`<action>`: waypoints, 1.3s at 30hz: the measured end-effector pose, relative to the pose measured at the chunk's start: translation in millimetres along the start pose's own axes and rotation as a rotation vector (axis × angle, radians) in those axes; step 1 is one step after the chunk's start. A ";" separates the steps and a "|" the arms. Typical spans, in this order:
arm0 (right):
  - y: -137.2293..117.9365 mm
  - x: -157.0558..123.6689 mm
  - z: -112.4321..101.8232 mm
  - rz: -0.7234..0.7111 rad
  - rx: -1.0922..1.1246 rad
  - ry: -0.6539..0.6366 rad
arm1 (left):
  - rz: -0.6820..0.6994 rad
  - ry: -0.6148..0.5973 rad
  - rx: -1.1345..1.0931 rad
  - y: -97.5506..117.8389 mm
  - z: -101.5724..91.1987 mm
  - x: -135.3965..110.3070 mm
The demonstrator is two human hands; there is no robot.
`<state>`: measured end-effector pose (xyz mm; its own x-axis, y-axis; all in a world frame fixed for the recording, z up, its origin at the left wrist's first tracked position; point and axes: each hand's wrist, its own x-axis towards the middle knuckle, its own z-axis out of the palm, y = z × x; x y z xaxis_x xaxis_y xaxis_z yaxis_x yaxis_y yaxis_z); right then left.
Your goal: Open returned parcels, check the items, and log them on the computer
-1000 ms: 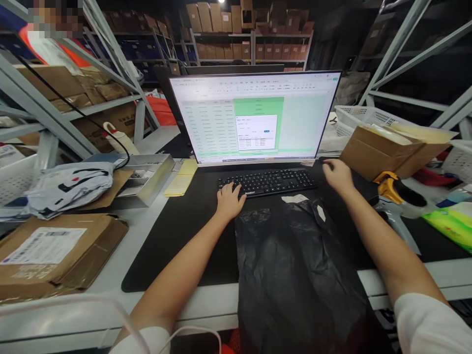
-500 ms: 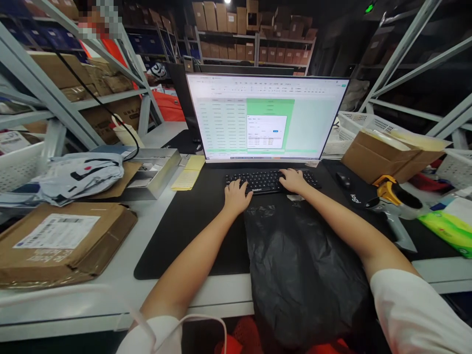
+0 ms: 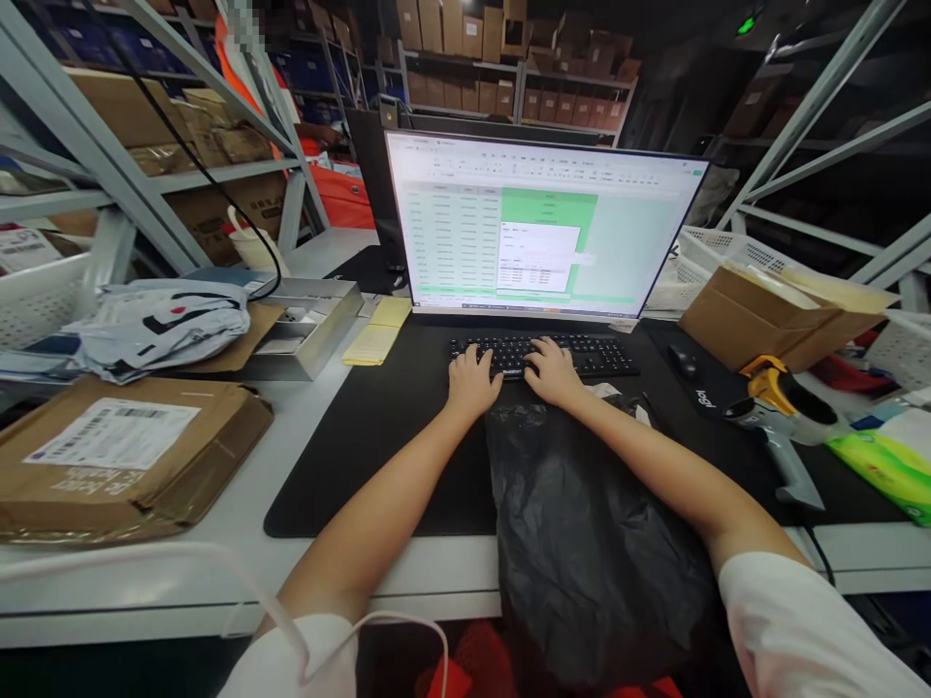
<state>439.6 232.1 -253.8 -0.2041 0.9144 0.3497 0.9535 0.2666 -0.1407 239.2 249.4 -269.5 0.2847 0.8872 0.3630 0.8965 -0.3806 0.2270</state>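
Note:
Both hands rest on a black keyboard [image 3: 603, 357] in front of the monitor [image 3: 626, 242]. My left hand [image 3: 471, 380] lies over the keyboard's left end, fingers spread on the keys. My right hand [image 3: 553, 373] is at the middle of the keys, its fingers apart. Neither hand grips anything. The monitor shows a spreadsheet with a green block and a small white dialog window. Under my right forearm a black plastic bag [image 3: 574, 523] lies over the desk mat [image 3: 378, 465] and hangs past the desk's front edge.
To the left lie a taped cardboard parcel [image 3: 189, 465], a white plastic mailer [image 3: 164, 325], an open grey box [image 3: 320, 344] and yellow note slips [image 3: 378, 334]. At right are a mouse [image 3: 682, 362], a barcode scanner [image 3: 782, 436], a brown carton [image 3: 756, 310] and a green packet [image 3: 883, 470].
My right hand has moved left along the keyboard, nearer my left hand. My left hand stays at the left end. The dialog window's contents have changed. The camera view has shifted slightly.

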 end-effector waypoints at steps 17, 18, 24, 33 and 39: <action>-8.1 10.5 20.3 -0.048 0.079 0.029 | 0.006 -0.003 -0.004 -1.6 3.7 2.5; -8.8 11.3 20.6 -0.056 0.081 0.027 | 0.004 0.001 0.001 -1.9 4.3 2.5; -10.7 10.1 23.2 -0.035 0.192 0.056 | -0.008 0.002 -0.002 -1.8 4.7 2.8; 32.2 21.4 -102.6 0.079 0.593 -0.221 | -0.059 0.001 -0.048 -6.3 0.4 7.3; 173.1 5.8 -145.0 0.460 0.322 -0.054 | -0.041 0.028 -0.059 -8.3 7.1 8.4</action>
<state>635.6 239.3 -141.8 0.1970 0.9706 0.1386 0.8330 -0.0911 -0.5457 236.6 261.8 -274.8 0.2382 0.8949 0.3774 0.8851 -0.3600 0.2948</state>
